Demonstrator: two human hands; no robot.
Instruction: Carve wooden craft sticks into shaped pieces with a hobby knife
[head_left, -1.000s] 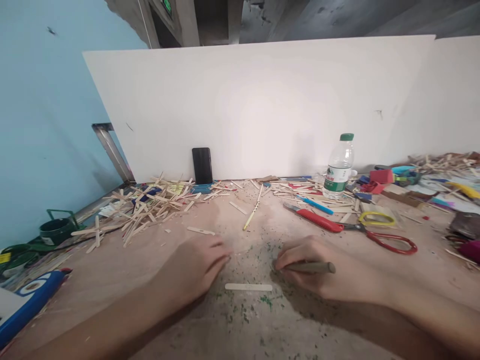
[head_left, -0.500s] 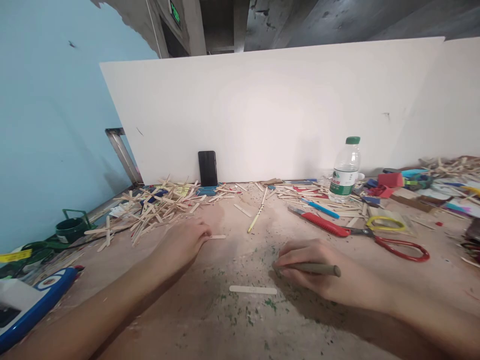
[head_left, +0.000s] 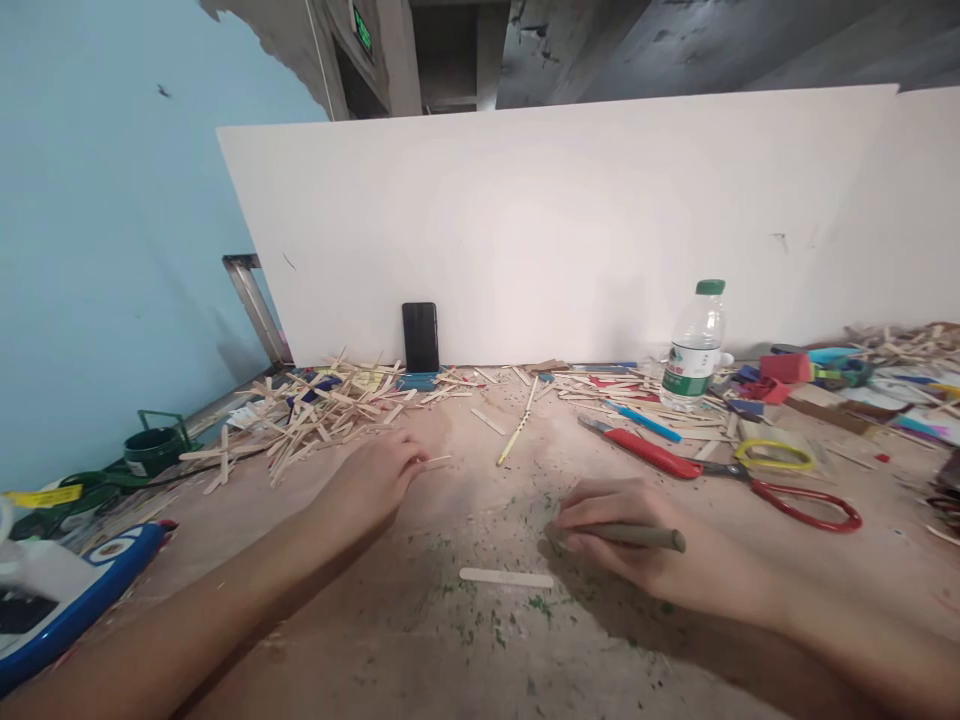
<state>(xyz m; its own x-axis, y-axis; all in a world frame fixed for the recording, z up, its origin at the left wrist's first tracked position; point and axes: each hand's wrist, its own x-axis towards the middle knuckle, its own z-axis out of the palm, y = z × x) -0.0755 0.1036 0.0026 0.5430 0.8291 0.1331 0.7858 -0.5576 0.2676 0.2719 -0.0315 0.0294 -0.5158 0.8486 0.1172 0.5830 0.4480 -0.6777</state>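
Observation:
Between its thumb and fingers, my left hand [head_left: 382, 472] pinches a small wooden craft stick [head_left: 436, 460], seen nearly edge-on to the right of the fingertips. My right hand [head_left: 619, 525] is closed around a brownish-grey pen [head_left: 641, 536]; its blunt end points right and its tip is hidden by the fingers. A second craft stick [head_left: 506, 578] lies flat on the table between the hands, nearer to me, with faint marks on it. Neither hand touches that one.
A heap of craft sticks [head_left: 330, 410] lies at the back left, by an upright black phone [head_left: 421, 338]. Toward the right are a red utility knife [head_left: 652, 453], red-handled scissors [head_left: 806, 505] and a water bottle [head_left: 690, 350]. A blue-edged object [head_left: 97, 590] sits at far left.
The stick in my left hand has tipped from showing its flat face to nearly edge-on and risen slightly. My right hand stays almost still, and the view has shifted a little.

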